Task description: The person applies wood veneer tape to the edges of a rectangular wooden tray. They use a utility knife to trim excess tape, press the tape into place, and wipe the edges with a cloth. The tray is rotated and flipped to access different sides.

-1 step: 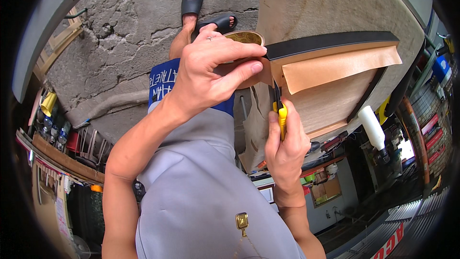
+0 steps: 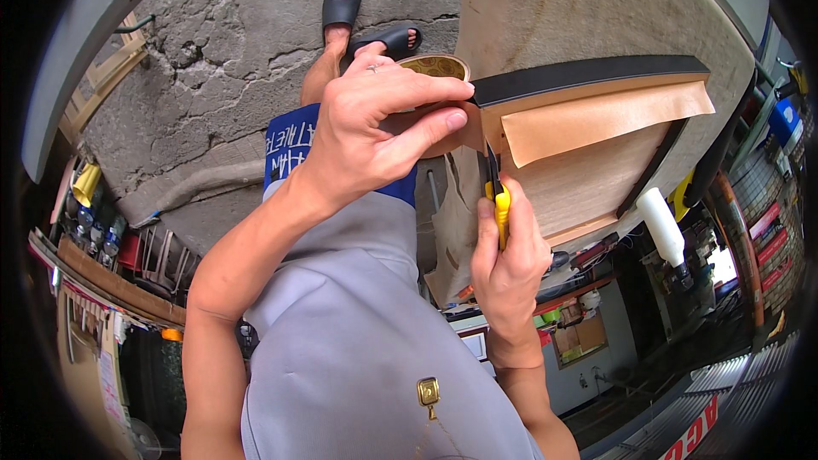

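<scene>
My left hand (image 2: 379, 123) pinches the near left corner of a rectangular frame (image 2: 588, 77), which has a black edge and a bare wooden inner side. A strip of brown paper (image 2: 601, 123) lies folded along that side. My right hand (image 2: 511, 247) grips a yellow utility knife (image 2: 503, 204), its dark blade upright against the paper just below the pinched corner. A round gold-patterned object (image 2: 439, 66) sits partly hidden behind my left fingers. The frame rests on a worn pale worktable (image 2: 567, 0).
A white squeeze bottle (image 2: 660, 226) stands at the table's right edge. Cracked concrete floor (image 2: 230, 51) with my sandalled feet (image 2: 341, 13) is beyond my left arm. Cluttered shelves (image 2: 119, 273) line the left, assorted tools and containers (image 2: 579, 307) the lower right, stacked goods (image 2: 767, 238) the far right.
</scene>
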